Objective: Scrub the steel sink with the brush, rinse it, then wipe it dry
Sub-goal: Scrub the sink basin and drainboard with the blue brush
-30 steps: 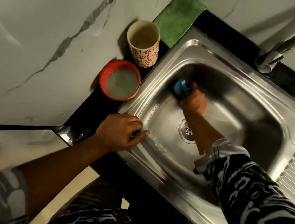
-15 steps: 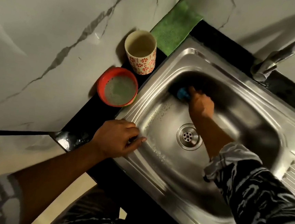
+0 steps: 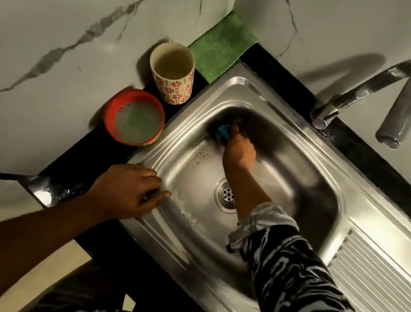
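The steel sink [image 3: 307,149] fills the middle of the head view, with a round drain [image 3: 226,195] at its bottom and soap foam along its left wall. My right hand [image 3: 241,150] is down in the basin and grips a blue brush [image 3: 222,132], pressed against the far left corner; most of the brush is hidden by my fingers. My left hand [image 3: 126,191] rests on the sink's left rim, fingers bent over the edge. A green cloth [image 3: 221,47] lies flat on the black counter behind the sink's far corner.
A red bowl [image 3: 134,117] of soapy liquid and a patterned cup [image 3: 172,72] stand on the black counter left of the sink. The curved tap [image 3: 400,98] hangs over the sink's far right edge. A ribbed drainboard [image 3: 382,278] lies at the right. Marble walls close the corner.
My right hand has kept the brush in the sink's far left corner with small shifts. The camera has tilted, bringing the whole tap into view. My left hand has stayed on the rim.
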